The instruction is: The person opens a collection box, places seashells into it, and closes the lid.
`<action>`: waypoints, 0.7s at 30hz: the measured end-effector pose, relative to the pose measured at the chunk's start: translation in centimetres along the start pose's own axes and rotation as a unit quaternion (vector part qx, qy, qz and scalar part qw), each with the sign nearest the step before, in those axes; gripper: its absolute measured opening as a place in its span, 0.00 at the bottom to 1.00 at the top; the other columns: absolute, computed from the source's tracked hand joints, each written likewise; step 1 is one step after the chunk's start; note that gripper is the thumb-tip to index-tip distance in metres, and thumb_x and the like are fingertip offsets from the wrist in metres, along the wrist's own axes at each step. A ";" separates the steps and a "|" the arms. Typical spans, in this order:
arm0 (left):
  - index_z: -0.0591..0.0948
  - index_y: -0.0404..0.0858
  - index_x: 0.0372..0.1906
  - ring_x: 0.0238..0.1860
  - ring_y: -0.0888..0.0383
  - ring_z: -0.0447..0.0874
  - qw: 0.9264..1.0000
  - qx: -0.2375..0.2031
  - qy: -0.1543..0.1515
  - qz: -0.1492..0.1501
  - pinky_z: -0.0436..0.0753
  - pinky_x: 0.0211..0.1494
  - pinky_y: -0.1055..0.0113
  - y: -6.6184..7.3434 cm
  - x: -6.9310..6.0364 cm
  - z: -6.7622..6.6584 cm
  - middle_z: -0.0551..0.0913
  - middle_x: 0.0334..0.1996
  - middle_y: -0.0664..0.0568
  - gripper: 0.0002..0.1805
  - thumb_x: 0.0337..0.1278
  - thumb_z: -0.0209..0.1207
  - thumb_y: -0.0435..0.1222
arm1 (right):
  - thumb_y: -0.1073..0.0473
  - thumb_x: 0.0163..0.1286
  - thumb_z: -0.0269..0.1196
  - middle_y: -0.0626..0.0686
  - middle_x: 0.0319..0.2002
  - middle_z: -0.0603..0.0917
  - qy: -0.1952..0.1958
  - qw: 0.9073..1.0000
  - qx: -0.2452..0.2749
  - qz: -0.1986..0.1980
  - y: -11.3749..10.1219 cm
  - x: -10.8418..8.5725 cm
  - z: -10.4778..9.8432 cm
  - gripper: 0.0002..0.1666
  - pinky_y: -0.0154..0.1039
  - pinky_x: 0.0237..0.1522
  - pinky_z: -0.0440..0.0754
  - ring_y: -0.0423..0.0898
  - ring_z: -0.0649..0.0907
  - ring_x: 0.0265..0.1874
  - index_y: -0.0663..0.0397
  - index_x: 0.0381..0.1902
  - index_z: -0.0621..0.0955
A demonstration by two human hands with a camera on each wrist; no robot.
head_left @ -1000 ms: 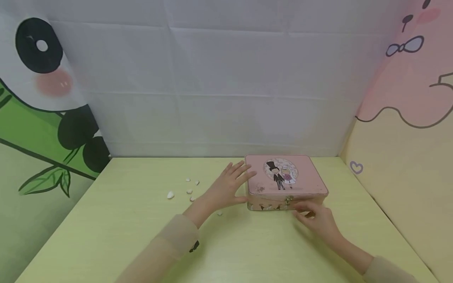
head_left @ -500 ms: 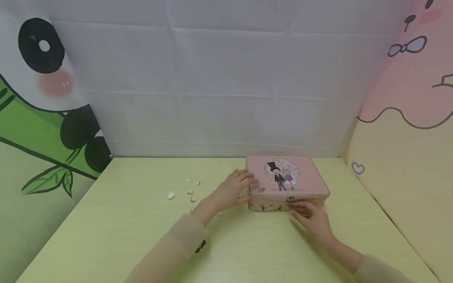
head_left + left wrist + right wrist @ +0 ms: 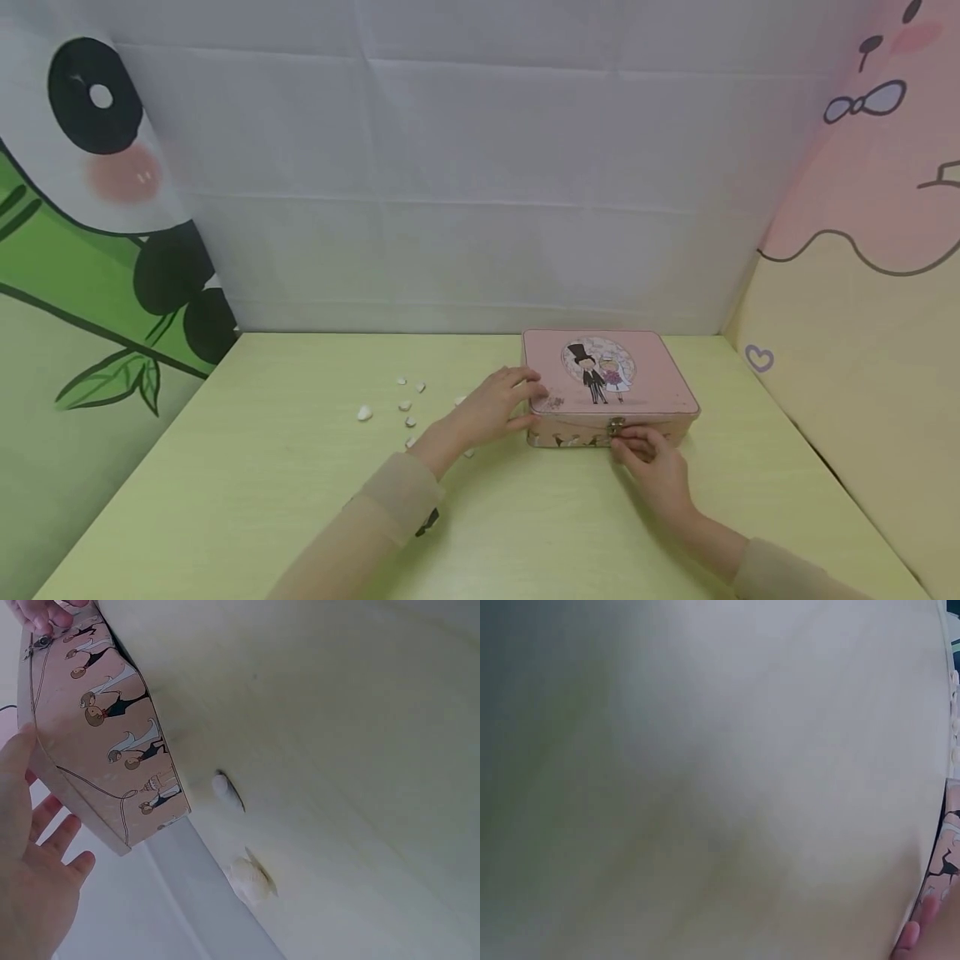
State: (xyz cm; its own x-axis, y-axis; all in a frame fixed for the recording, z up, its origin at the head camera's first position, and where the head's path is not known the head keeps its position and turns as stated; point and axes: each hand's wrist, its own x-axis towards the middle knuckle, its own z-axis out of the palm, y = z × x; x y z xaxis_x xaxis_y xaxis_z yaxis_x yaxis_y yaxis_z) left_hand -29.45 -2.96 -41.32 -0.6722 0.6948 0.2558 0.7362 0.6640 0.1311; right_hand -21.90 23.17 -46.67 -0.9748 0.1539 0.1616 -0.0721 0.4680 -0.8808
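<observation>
Head view: a pink box (image 3: pixel 667 379), lid down, sits right of centre at the far side of the tabletop (image 3: pixel 300 517). Risk, as judged: a pull on the clasp (image 3: pixel 615 424) could slide or turn the box, the cause being slight steadying from the left hand (image 3: pixel 483 410). Fingertips could also slip off so small a part. Pale shells (image 3: pixel 364 412) lie around the left forearm; a dropped elbow could scatter them. Pose: the left hand reaches from lower left to the box's left edge, fingers loosely spread. The right hand (image 3: pixel 660 479) comes from lower right, thumb and fingers bent at the clasp; whether they pinch or merely press it cannot be told.

Left wrist view: the left thumb lies at the lid's front edge, with the other fingers apart near the box's end. Fingers so near the seam could be nipped if the lid shifted.

Right wrist view: mostly blurred tabletop; only fingertips and a sliver of box show at the right edge. Grip unreadable.
</observation>
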 end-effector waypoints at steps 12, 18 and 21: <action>0.76 0.48 0.56 0.65 0.53 0.67 1.000 -0.001 0.000 0.001 0.65 0.69 0.58 0.1 0.1 -0.2 0.71 0.61 0.52 0.21 0.59 0.59 0.49 | 0.61 0.63 0.64 0.61 0.35 0.84 0.070 0.996 0.043 0.035 -0.6 -0.1 1.5 0.12 0.22 0.31 0.79 0.30 0.80 0.26 0.64 0.39 0.77; 0.76 0.48 0.56 0.65 0.53 0.67 1.000 -0.002 -0.002 -0.002 0.65 0.69 0.58 0.2 0.1 -0.3 0.71 0.62 0.52 0.22 0.59 0.59 0.50 | 0.61 0.63 0.65 0.59 0.31 0.84 0.089 0.994 0.037 0.042 -0.6 0.0 1.8 0.11 0.23 0.29 0.79 0.34 0.80 0.24 0.64 0.37 0.77; 0.76 0.47 0.56 0.64 0.53 0.67 1.000 0.001 0.002 0.000 0.66 0.68 0.58 0.2 0.1 -0.3 0.71 0.62 0.51 0.21 0.59 0.59 0.50 | 0.61 0.63 0.64 0.59 0.31 0.83 0.087 0.994 0.040 0.045 -0.8 -0.1 1.9 0.10 0.23 0.28 0.79 0.35 0.81 0.23 0.64 0.36 0.77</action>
State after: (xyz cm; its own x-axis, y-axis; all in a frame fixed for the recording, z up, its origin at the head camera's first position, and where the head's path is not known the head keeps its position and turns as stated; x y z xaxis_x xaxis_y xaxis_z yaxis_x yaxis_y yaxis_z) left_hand -29.34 -2.86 -41.01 -0.6719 0.6935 0.2600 0.7359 0.6647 0.1287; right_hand -22.18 21.16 -46.84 -0.9273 0.3434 0.1491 -0.0096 0.3764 -0.9264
